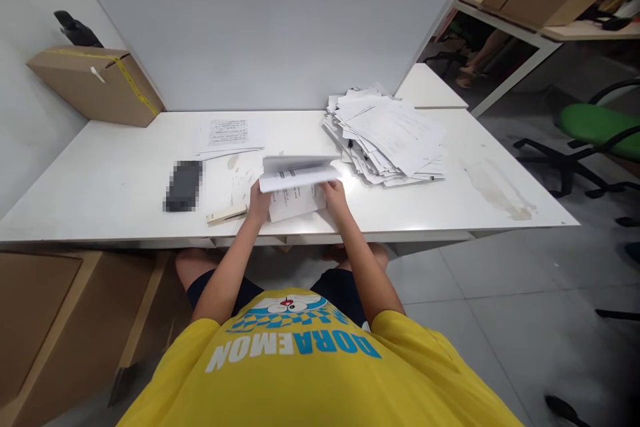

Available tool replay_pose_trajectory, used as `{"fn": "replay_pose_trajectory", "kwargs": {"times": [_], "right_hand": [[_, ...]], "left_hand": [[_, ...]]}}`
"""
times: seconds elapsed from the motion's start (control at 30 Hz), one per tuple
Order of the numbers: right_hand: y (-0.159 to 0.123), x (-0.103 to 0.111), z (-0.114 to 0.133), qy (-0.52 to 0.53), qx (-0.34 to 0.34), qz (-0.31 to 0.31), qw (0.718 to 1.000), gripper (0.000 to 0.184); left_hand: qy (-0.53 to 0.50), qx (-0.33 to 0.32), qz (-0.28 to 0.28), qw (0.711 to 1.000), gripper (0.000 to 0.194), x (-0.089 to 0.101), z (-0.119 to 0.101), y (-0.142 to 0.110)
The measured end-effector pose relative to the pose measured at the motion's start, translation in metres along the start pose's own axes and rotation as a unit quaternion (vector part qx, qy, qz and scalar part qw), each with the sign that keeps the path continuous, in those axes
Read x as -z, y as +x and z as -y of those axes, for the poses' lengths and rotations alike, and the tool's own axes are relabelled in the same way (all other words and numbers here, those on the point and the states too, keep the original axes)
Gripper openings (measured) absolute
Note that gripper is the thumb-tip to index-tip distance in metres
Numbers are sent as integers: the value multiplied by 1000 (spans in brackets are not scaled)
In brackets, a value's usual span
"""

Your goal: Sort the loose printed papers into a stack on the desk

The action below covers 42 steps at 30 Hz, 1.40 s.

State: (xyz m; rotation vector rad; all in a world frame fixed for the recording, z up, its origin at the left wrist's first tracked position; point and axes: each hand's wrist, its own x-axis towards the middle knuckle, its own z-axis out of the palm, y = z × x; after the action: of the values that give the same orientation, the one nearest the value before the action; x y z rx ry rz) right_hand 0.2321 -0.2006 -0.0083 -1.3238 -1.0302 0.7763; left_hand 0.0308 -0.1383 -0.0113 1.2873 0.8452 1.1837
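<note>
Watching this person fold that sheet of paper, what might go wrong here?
The loose paper pile beside the right hand looks untidy; a nudge might slide sheets off. The folded sheet, pinched by both hands, left hand too, may crease crookedly. The small tool lies near the table's edge.

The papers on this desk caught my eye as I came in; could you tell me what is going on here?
A person seated at the white desk holds a small sheaf of printed sheets with both hands, left hand and right hand at its edges, the upper sheets bent over. A messy stack of papers sits to the right, a single sheet lies further back, and a dark blurred device and a pale flat tool lie to the left.
</note>
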Motion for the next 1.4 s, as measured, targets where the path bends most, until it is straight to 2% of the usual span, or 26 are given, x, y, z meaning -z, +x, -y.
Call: {"fn": "replay_pose_trajectory", "kwargs": {"times": [0.17,0.4,0.5,0.63,0.73,0.83,0.9,0.97,1.03,1.07,1.13,1.2,1.27,1.33,1.4], "right_hand": [[-3,1,0,13,-35,18,999,36],[-7,6,6,78,-95,96,988,48],[-8,9,9,105,-139,133,976,52],[-13,12,14,147,-182,134,963,51],[-27,17,20,196,-233,129,944,52],[-47,22,32,203,-253,151,934,58],[-63,20,40,199,-237,135,941,61],[-81,8,46,216,-202,64,953,60],[-99,-13,47,240,-163,-35,956,56],[-108,-27,45,246,-152,-77,954,54],[-125,-55,38,239,-164,-127,949,50],[-137,-79,30,217,-204,-130,946,48],[-145,-93,24,198,-229,-116,946,49],[-149,-98,19,183,-231,-102,950,49],[-151,-97,16,169,-223,-98,955,46]], "left_hand": [[-73,52,1,996,60,-6,3,2],[-87,74,0,993,59,-6,1,-2],[-100,88,25,991,63,-6,-1,-6],[-66,108,68,990,67,-4,-10,-17],[-27,136,125,982,66,-3,-24,-27],[26,136,164,977,55,5,-42,-34],[86,89,129,984,44,17,-55,-37],[185,6,40,982,36,35,-67,-42],[326,-71,-25,942,33,54,-76,-45],[399,-97,-31,911,34,63,-79,-47],[505,-107,-4,856,38,77,-80,-47],[556,-81,28,827,46,84,-75,-47],[595,-55,47,801,52,85,-65,-46],[633,-47,60,770,55,84,-56,-45],[652,-49,65,754,56,83,-50,-46]]}}
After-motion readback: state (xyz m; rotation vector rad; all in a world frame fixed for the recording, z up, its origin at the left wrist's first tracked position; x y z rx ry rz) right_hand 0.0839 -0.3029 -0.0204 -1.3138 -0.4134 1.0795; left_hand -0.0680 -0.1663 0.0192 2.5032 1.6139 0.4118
